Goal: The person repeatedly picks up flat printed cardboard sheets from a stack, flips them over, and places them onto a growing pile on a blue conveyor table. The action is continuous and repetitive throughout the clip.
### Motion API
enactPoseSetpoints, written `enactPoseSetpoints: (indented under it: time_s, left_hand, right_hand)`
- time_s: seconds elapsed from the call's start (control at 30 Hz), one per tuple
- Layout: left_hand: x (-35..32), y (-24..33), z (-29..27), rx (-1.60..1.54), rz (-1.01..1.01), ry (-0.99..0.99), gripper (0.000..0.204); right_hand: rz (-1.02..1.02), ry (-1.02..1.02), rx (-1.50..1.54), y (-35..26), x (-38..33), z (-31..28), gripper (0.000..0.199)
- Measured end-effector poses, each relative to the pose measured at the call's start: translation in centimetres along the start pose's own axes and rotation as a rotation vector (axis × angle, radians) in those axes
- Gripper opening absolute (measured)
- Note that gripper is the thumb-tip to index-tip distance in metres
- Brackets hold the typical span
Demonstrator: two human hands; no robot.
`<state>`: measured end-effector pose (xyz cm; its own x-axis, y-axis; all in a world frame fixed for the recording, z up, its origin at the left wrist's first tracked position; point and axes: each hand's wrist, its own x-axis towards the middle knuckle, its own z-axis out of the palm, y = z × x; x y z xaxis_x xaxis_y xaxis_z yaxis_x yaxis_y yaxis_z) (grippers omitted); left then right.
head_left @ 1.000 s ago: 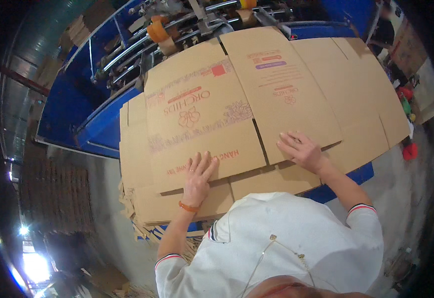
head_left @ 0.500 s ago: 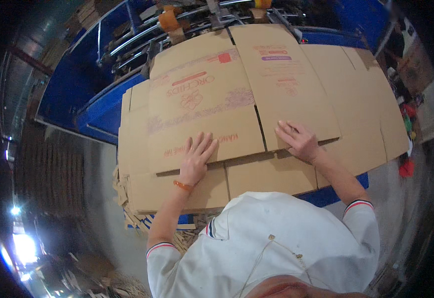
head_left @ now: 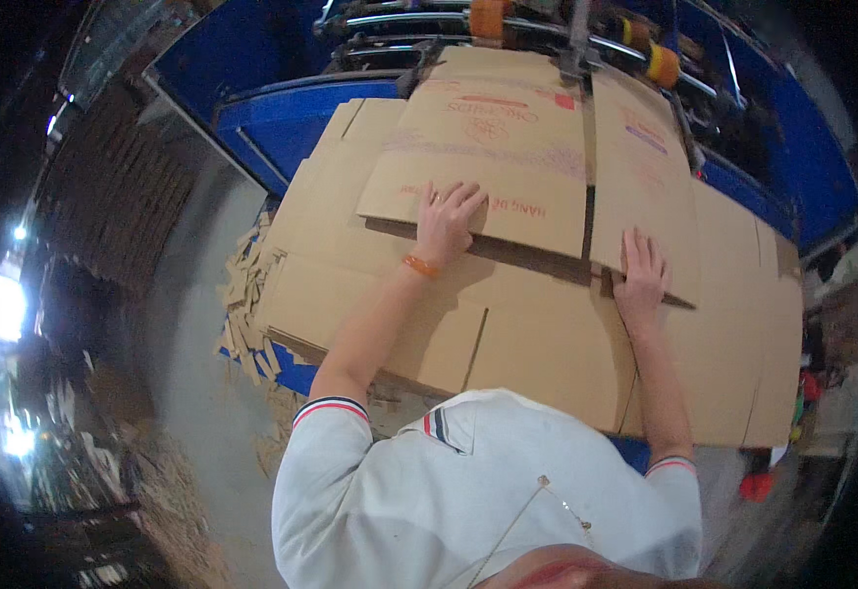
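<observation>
L hand (head_left: 446,218) & R hand (head_left: 640,278) flat, fingers spread, gripping nothing; palms press top cardboard sheet (head_left: 508,147) so it lies steady on stack (head_left: 547,344).

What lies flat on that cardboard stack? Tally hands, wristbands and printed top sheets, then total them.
Hands: 2 (left hand, right hand)
Orange wristband: 1
Printed cardboard sheet: 1
Total: 4

A large blue metal machine (head_left: 252,128) with steel rollers (head_left: 547,25) fills the far side. Cardboard offcuts (head_left: 242,304) litter the grey concrete floor (head_left: 193,393). Bright lights (head_left: 2,304) glare at left.
</observation>
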<state>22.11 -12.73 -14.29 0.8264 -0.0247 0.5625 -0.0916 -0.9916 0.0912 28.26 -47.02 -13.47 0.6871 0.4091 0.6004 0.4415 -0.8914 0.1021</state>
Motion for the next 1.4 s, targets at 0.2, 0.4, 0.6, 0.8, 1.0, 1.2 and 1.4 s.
enactPoseSetpoints:
  time_s: [0.2, 0.4, 0.6, 0.8, 1.0, 1.2, 1.4]
  left_hand:
    - [4.5, -0.3, 0.7, -0.059, 0.012, 0.031, 0.054]
    - [10.0, -2.9, 4.3, 0.041, -0.086, -0.070, 0.052]
    - [14.4, -7.9, 6.8, 0.131, -0.237, 0.124, 0.055]
    - [14.1, -25.0, 4.3, 0.710, -1.033, 0.308, 0.087]
    - [11.6, -33.6, 2.2, -0.157, -1.066, -0.036, 0.089]
    - [10.7, -32.5, 2.8, -0.120, -0.935, 0.532, 0.072]
    - [10.2, -38.0, 1.5, -0.908, -1.701, 1.106, 0.072]
  right_hand:
    - [-0.074, -0.006, -0.014, 3.5, 3.4, 5.0, 0.048]
    - [0.036, -0.085, -0.274, 3.7, 9.3, 8.4, 0.047]
    - [0.306, 0.191, -0.132, 7.9, 11.6, 13.7, 0.067]
    - [0.298, 0.075, -0.085, 6.2, 11.8, 12.7, 0.066]
    - [0.218, 0.067, -0.047, 5.9, 11.5, 12.1, 0.056]
    - [0.235, 0.026, -0.067, 6.1, 10.9, 11.5, 0.047]
    - [0.325, -0.036, 0.019, 7.3, 10.8, 11.7, 0.040]
